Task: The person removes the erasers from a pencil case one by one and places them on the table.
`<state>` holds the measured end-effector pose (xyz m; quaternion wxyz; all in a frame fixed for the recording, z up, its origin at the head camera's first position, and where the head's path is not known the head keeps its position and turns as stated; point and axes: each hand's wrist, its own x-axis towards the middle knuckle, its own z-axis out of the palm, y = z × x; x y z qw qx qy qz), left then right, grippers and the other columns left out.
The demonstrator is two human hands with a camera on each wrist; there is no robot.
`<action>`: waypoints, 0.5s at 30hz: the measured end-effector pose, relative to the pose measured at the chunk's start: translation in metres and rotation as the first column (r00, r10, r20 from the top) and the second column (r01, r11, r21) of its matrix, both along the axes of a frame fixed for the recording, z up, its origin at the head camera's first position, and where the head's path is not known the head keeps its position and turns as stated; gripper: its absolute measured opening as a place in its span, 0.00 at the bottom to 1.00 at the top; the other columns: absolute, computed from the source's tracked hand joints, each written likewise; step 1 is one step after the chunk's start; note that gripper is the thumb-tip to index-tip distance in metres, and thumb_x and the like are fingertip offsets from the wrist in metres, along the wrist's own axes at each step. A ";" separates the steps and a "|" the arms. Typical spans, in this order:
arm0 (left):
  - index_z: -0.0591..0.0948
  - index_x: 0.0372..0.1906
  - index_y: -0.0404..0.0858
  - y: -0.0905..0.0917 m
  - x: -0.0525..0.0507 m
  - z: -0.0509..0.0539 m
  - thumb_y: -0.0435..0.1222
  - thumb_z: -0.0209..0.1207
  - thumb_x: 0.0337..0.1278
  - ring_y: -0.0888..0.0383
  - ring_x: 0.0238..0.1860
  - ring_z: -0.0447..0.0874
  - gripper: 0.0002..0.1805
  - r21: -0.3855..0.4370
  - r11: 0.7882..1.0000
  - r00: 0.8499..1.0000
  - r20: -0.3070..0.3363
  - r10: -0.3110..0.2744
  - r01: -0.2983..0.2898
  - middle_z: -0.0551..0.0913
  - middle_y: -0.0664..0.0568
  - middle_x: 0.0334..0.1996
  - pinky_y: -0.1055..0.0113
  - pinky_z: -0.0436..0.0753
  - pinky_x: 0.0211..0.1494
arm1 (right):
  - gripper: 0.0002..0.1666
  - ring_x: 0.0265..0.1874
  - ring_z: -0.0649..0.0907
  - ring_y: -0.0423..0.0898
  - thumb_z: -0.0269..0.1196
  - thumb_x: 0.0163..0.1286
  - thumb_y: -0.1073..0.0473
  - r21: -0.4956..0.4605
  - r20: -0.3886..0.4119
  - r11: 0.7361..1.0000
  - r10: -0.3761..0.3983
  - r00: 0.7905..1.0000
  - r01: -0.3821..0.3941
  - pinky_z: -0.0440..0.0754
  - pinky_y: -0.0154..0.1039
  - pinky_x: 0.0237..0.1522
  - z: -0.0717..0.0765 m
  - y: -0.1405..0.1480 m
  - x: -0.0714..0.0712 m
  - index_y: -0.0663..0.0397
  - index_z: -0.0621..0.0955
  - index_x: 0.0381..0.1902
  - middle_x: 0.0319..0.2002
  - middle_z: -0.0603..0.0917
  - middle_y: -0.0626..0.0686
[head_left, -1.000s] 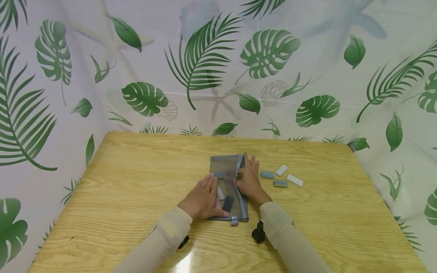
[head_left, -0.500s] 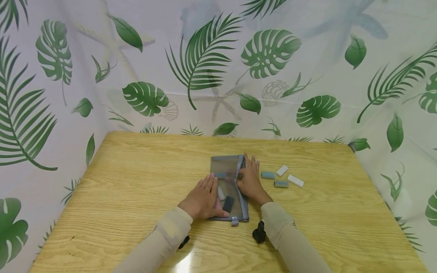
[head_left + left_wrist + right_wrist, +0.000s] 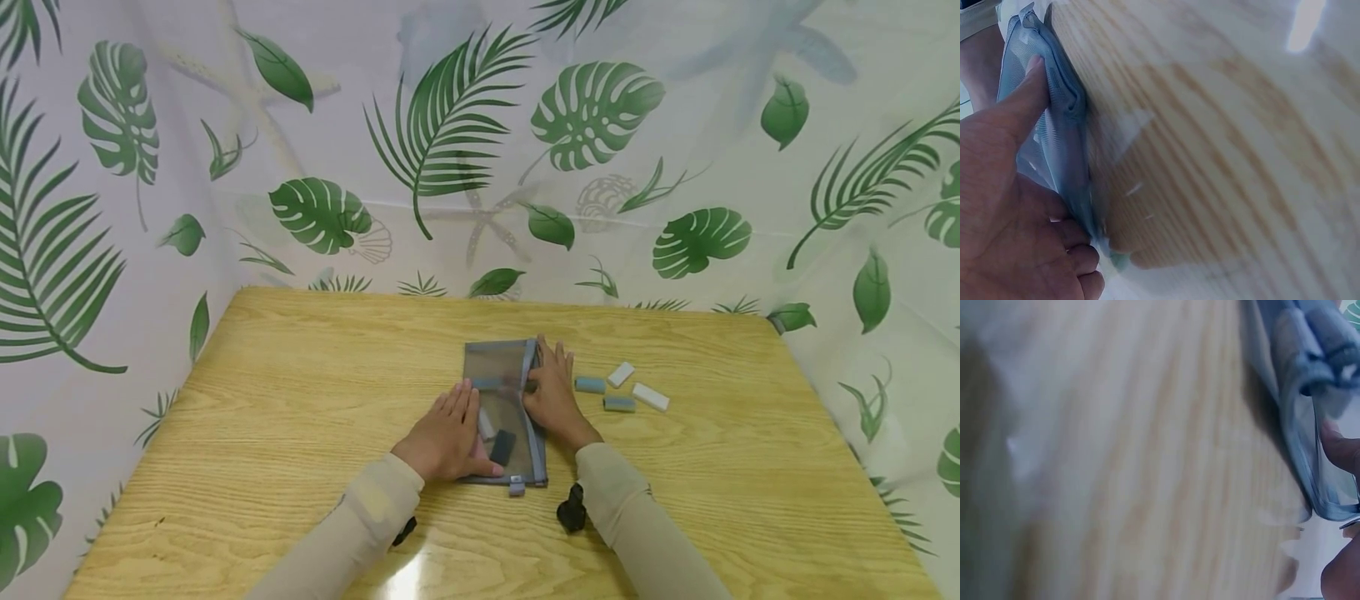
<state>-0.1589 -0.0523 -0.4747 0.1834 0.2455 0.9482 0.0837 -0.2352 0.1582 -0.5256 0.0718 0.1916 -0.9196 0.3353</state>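
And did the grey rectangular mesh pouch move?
No, compared with the back edge of the yellow wooden table, the grey rectangular mesh pouch hasn't shifted either way.

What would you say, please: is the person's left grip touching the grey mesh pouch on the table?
Touching: the left wrist view shows it plainly, with the left grip's extended thumb resting against the mesh pouch.
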 end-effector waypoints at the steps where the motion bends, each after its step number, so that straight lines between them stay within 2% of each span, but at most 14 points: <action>1: 0.47 0.79 0.27 0.000 0.000 0.000 0.69 0.55 0.60 0.44 0.81 0.38 0.63 0.003 1.000 1.000 -0.001 -0.001 0.001 0.43 0.35 0.80 0.52 0.49 0.81 | 0.03 0.71 0.49 0.82 0.65 0.51 0.74 -0.002 0.000 1.000 -0.002 1.000 0.002 0.39 0.74 0.71 0.000 0.001 0.000 0.69 0.86 0.23 0.73 0.59 0.77; 7: 0.48 0.79 0.26 0.000 0.001 0.001 0.68 0.57 0.60 0.43 0.81 0.40 0.62 0.030 1.000 1.000 0.000 0.006 -0.006 0.45 0.33 0.79 0.52 0.50 0.80 | 0.07 0.71 0.48 0.83 0.73 0.57 0.67 -0.020 0.004 1.000 -0.015 1.000 0.015 0.37 0.75 0.71 0.003 0.007 0.001 0.63 0.91 0.35 0.73 0.59 0.76; 12: 0.49 0.79 0.26 0.000 0.000 0.001 0.68 0.57 0.60 0.43 0.81 0.40 0.62 0.030 1.000 1.000 0.001 0.009 -0.009 0.45 0.33 0.79 0.52 0.50 0.80 | 0.09 0.71 0.48 0.84 0.76 0.59 0.60 -0.028 -0.005 0.999 -0.028 1.000 0.028 0.37 0.76 0.70 0.002 0.013 0.001 0.62 0.91 0.33 0.73 0.59 0.77; 15: 0.49 0.79 0.26 0.001 0.000 0.001 0.68 0.57 0.60 0.43 0.81 0.40 0.62 0.028 1.000 1.000 0.002 0.008 -0.008 0.45 0.33 0.79 0.52 0.50 0.80 | 0.08 0.71 0.48 0.84 0.75 0.59 0.62 -0.033 -0.008 0.999 -0.032 0.999 0.032 0.37 0.76 0.70 0.002 0.016 0.001 0.64 0.90 0.30 0.72 0.60 0.77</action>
